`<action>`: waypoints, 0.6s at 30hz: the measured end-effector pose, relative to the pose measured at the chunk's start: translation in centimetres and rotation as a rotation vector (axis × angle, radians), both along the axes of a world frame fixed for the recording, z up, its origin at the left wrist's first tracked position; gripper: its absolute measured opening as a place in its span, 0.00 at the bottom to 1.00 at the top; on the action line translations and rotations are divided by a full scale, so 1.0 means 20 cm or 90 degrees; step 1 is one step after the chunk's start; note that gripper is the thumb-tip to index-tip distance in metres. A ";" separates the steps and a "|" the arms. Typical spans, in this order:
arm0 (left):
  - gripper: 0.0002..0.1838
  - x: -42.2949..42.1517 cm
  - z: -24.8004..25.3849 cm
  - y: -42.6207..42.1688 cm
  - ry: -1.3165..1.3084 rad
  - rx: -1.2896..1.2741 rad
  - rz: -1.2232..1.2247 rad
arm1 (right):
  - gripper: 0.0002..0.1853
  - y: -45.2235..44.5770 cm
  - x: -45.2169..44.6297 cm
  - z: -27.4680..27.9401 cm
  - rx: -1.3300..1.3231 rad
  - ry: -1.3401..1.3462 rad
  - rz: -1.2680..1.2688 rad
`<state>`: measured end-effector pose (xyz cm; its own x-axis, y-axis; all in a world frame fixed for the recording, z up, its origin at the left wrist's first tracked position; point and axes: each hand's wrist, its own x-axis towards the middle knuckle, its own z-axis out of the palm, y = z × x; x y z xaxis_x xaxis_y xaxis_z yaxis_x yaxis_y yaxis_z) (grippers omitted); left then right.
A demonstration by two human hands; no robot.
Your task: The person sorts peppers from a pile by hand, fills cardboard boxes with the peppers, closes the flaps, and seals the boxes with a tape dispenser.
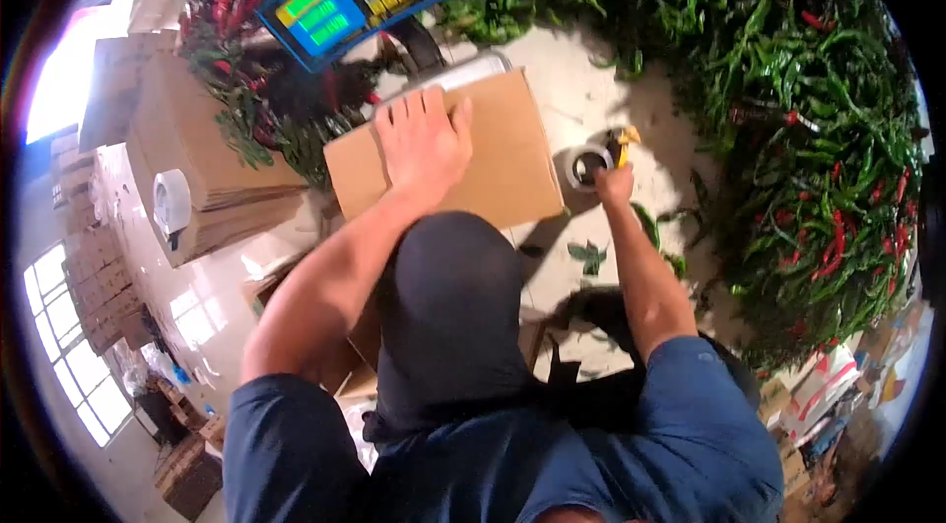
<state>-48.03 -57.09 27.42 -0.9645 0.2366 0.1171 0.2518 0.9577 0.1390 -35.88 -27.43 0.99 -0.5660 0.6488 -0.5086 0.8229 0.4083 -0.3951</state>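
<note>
Beyond navy shirt [473, 469], resting left hand [424, 150] open on cardboard box [505, 153], long axis crosswise above tiled floor [567, 69]; gripping tape dispenser [608, 154] in right hand [615, 186], nearer the box's right edge.

A pale, glossy tiled floor [554, 272] reflects bright patches of daylight. At far left, a white multi-pane rectangular window [79, 346] glows beneath a glaring white opening [74, 79], beside stacked brown cardboard [94, 277] and a pale wall.
</note>
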 end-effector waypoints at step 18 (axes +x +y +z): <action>0.09 0.03 -0.05 -0.12 0.129 0.257 -0.018 | 0.30 -0.41 -0.54 1.54 -0.202 0.523 0.829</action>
